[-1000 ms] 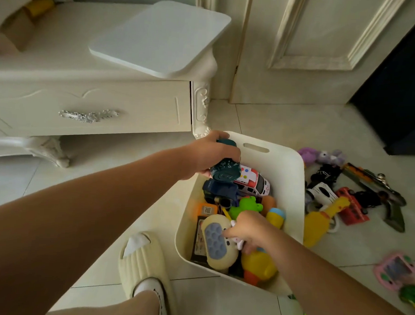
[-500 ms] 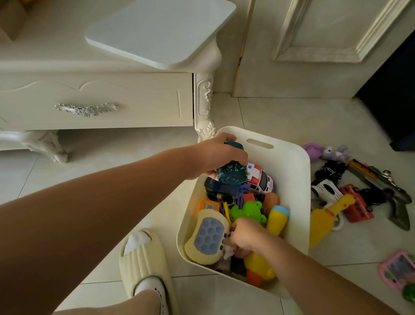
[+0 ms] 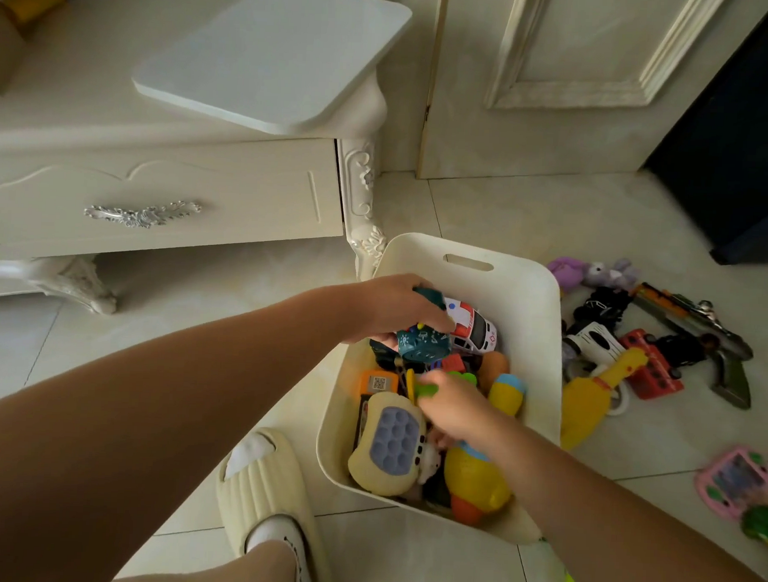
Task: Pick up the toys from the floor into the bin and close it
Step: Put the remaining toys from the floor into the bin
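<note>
My left hand is clamped on a teal toy over the bin; best set low, beside the ambulance. My right hand pinches a green toy.

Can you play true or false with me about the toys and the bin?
1. The left hand holds a dark teal toy over the bin. True.
2. The bin is empty. False: it is full of toys.
3. A yellow rubber chicken lies on the floor right of the bin. True.
4. The white lid is on the bin. False: it rests on the cabinet.
5. The right hand is touching the purple plush. False: it is inside the bin.
</note>
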Motion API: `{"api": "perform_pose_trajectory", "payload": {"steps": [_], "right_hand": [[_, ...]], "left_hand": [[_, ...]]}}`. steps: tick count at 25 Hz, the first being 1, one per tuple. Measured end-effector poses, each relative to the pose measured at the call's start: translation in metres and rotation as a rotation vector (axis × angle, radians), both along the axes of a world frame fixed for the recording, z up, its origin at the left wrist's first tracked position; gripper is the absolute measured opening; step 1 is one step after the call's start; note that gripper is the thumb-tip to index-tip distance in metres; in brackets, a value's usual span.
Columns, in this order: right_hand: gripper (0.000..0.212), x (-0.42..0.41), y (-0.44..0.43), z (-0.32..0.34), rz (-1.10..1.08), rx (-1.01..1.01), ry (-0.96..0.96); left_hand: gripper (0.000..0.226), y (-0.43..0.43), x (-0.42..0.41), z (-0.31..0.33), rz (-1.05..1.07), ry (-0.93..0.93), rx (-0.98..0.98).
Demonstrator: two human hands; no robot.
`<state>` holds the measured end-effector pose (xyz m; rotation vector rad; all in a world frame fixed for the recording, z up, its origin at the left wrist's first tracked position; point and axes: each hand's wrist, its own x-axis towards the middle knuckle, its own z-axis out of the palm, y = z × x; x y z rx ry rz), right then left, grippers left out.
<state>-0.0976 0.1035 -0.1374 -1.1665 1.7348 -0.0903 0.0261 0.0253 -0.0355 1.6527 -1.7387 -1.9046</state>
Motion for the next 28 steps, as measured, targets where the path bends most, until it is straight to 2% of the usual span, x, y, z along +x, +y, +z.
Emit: {"api": "perform_pose_trajectory", "payload": {"steps": [2, 3, 5, 8, 10, 12, 14, 15, 17, 19, 22, 24, 26, 28], "right_hand": [[0.04, -0.019, -0.019, 0.022, -0.43, 0.15, -0.566], [0.047, -0.026, -0.023, 0.033, -0.476, 0.212, -0.818], [0.056, -0.037, -0.021, 0.043, -0.383, 0.242, -0.99], [0.057, -0.047, -0.005, 0.04, -0.388, 0.208, -0.902], [0.042, -0.054, -0.001, 0.033, -0.442, 0.179, -0.802], [0.022, -0.063, -0.003, 0.028, -0.516, 0.15, -0.736], [0.018, -0.069, -0.007, 0.025, -0.541, 0.146, -0.722], [0.02, -0.07, -0.01, 0.021, -0.512, 0.145, -0.701], [0.028, -0.067, -0.013, 0.021, -0.404, 0.136, -0.614], [0.038, -0.061, -0.014, 0.018, -0.326, 0.141, -0.553], [0.047, -0.051, -0.003, 0.019, -0.204, 0.239, -0.536], [0.053, -0.046, 0.007, 0.023, 0.035, 0.256, -0.392], [0.049, -0.037, 0.016, 0.028, 0.341, 0.145, -0.145], [0.043, -0.021, 0.027, 0.025, 0.569, 0.012, 0.013]], "left_hand": [[0.042, 0.004, -0.001, -0.004, -0.036, -0.027, 0.004], [0.036, 0.007, -0.002, -0.009, -0.043, -0.025, 0.021], [0.029, 0.016, -0.006, -0.018, 0.001, 0.021, 0.122], [0.028, 0.031, -0.014, -0.036, 0.134, 0.061, 0.284], [0.038, 0.036, -0.015, -0.055, 0.098, -0.087, 0.198], [0.048, 0.042, -0.011, -0.075, -0.227, -0.386, -0.057], [0.065, 0.056, -0.012, -0.088, -0.543, -0.588, -0.224], [0.071, 0.062, -0.012, -0.095, -0.618, -0.636, -0.241], [0.077, 0.066, -0.013, -0.102, -0.619, -0.689, -0.242], [0.068, 0.06, -0.014, -0.105, -0.569, -0.725, -0.239], [0.053, 0.046, -0.014, -0.098, -0.732, -0.818, -0.312], [0.05, 0.034, -0.012, -0.084, -0.746, -0.901, -0.38], [0.046, 0.025, -0.009, -0.073, -0.718, -0.933, -0.445], [0.038, 0.023, -0.01, -0.071, -0.717, -0.921, -0.409]]}}
